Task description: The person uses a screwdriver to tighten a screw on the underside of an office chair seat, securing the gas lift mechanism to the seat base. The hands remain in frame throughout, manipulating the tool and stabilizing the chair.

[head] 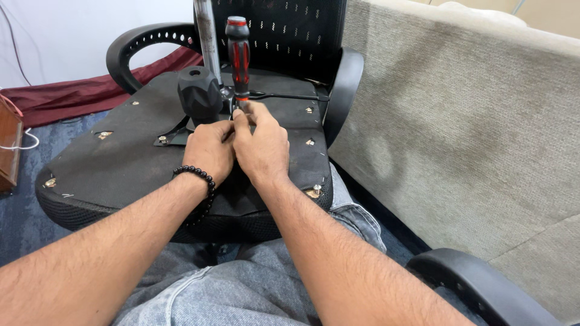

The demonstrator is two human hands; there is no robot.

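An office chair lies turned over, the black fabric underside of its seat [109, 163] facing up. A red and black screwdriver [238, 54] stands upright on the metal mechanism plate near the seat's middle. My right hand [261, 148] pinches the screwdriver's shaft at its lower end, fingers closed around it. My left hand [208, 151] rests beside it, fingertips touching the same spot at the shaft's base; what lies under them is hidden. A black ribbed knob [199, 93] stands just left of the screwdriver, by the chrome gas cylinder [207, 36].
A black armrest [145, 45] curves at the far left, and the perforated backrest [290, 30] stands behind. A grey fabric sofa side [459, 133] rises on the right. Another black armrest piece [477, 284] lies at bottom right. Several bolts dot the seat's edge. My jeans-clad legs are below.
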